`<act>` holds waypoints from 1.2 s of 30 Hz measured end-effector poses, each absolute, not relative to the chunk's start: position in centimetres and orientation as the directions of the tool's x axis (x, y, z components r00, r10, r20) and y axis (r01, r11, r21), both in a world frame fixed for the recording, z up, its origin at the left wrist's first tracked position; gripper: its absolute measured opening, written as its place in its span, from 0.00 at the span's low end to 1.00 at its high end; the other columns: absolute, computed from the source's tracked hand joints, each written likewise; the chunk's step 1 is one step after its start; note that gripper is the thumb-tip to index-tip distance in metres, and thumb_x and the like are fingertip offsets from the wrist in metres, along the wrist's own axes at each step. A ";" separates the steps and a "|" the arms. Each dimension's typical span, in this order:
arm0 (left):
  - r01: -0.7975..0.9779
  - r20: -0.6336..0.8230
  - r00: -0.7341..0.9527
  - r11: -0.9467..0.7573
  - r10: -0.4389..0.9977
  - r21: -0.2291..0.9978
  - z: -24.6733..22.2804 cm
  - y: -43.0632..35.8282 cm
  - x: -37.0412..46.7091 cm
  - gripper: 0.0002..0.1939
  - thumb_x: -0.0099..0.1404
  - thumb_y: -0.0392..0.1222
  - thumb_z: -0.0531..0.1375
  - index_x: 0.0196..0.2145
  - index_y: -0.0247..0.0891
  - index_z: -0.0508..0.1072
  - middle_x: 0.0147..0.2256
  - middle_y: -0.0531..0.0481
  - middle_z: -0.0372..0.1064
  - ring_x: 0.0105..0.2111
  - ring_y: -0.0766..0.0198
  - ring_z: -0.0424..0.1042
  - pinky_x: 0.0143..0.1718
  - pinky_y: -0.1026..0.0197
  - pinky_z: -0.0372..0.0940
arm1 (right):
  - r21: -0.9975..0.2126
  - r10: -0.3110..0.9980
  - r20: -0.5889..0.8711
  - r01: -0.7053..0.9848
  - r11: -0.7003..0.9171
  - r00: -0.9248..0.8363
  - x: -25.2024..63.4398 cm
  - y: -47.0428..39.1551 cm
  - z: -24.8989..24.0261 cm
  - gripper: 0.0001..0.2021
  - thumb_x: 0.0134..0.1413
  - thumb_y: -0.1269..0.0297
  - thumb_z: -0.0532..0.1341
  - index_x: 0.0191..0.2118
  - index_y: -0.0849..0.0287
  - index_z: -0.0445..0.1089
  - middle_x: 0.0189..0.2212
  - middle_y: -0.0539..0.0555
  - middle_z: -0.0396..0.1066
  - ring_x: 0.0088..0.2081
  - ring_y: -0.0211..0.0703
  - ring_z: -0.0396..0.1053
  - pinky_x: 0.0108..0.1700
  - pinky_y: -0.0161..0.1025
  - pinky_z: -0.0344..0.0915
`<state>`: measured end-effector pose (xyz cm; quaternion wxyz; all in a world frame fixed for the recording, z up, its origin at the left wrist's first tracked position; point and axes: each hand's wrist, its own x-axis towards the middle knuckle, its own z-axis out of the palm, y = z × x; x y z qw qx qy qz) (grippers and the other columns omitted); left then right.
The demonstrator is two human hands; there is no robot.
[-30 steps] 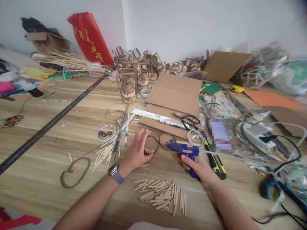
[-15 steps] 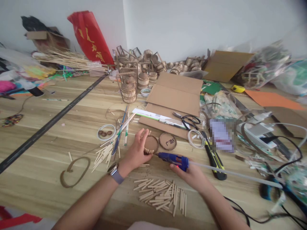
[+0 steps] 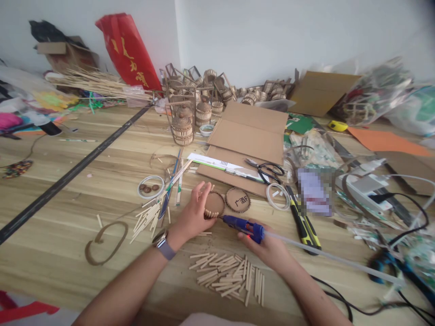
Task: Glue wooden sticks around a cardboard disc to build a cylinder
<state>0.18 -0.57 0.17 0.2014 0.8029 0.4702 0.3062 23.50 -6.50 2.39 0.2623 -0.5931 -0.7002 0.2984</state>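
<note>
My left hand (image 3: 196,209) closes on the near left side of a round cardboard piece (image 3: 215,203) edged with short sticks. A blue glue gun (image 3: 245,227) is gripped in my right hand (image 3: 265,246), its nozzle at the edge of that round piece, near my left fingertips. A long clear glue stick (image 3: 316,251) runs out of the gun's back to the right. Beside the round piece lies a second cardboard disc (image 3: 237,200) with dark characters. Below my hands is a pile of short wooden sticks (image 3: 231,276).
Scissors (image 3: 268,171), a ruler (image 3: 226,166) and cardboard (image 3: 251,129) lie beyond my hands. A utility knife (image 3: 304,224) is to the right, near a white tape ring (image 3: 277,196). Small stick lanterns (image 3: 182,127) stand behind. Black cables (image 3: 335,296) cross at lower right.
The glue gun and my right hand have shifted slightly left, and the glue stick's rear end has dipped. My left hand has stayed in place.
</note>
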 end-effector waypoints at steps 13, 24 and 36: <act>0.637 0.300 0.378 -0.481 0.876 0.602 0.3 -0.6 0.2 0.57 0.53 0.29 0.68 0.68 0.46 0.34 0.64 0.33 0.41 0.65 0.41 0.52 0.62 0.38 0.55 | -0.711 0.987 0.024 0.691 0.127 -0.157 23.4 -6.6 2.3 0.19 0.52 0.49 0.57 0.38 0.58 0.75 0.36 0.58 0.79 0.38 0.53 0.76 0.44 0.43 0.72; 0.629 0.321 0.382 -0.498 0.867 0.597 0.0 -0.5 0.2 0.59 0.52 0.29 0.68 0.67 0.49 0.32 0.64 0.34 0.40 0.64 0.41 0.53 0.62 0.38 0.56 | -0.704 0.987 0.029 0.698 0.132 -0.157 23.5 -6.5 1.9 0.19 0.52 0.49 0.58 0.38 0.59 0.76 0.36 0.60 0.79 0.38 0.54 0.77 0.44 0.45 0.72; 0.626 0.308 0.388 -0.494 0.868 0.603 0.2 -0.6 0.1 0.59 0.53 0.29 0.67 0.67 0.50 0.31 0.65 0.35 0.41 0.64 0.42 0.54 0.62 0.37 0.56 | -0.702 0.988 0.010 0.702 0.119 -0.157 23.3 -6.5 2.3 0.19 0.53 0.49 0.58 0.39 0.58 0.75 0.36 0.58 0.79 0.38 0.53 0.76 0.43 0.45 0.72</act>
